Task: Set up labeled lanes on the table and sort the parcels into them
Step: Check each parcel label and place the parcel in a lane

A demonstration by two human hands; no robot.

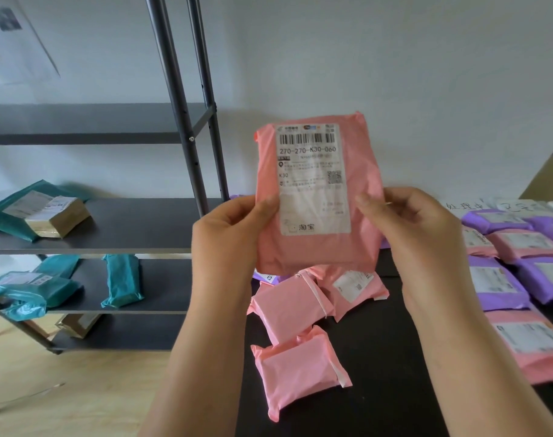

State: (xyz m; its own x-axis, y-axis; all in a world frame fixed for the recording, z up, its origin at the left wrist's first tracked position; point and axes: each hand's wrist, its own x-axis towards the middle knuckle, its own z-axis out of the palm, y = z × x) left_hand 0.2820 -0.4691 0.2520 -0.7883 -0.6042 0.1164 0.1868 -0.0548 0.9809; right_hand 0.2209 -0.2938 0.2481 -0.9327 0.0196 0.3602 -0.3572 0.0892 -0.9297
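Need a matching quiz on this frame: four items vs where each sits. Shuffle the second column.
1. pink parcel
2. purple parcel
3. brown box
4. lone teal parcel

A. on the rack, resting on a teal bag
B. in the rows at the right of the table
C. on the rack, one shelf lower, by itself
D. held upright by left hand and right hand

Pairs: 1-D, 2-B, 3-A, 4-C

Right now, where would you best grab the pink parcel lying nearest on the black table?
Probably from above, grip spanning its middle, near edge to far edge. The pink parcel lies flat and plump on the table, with bare tabletop along its near edge.
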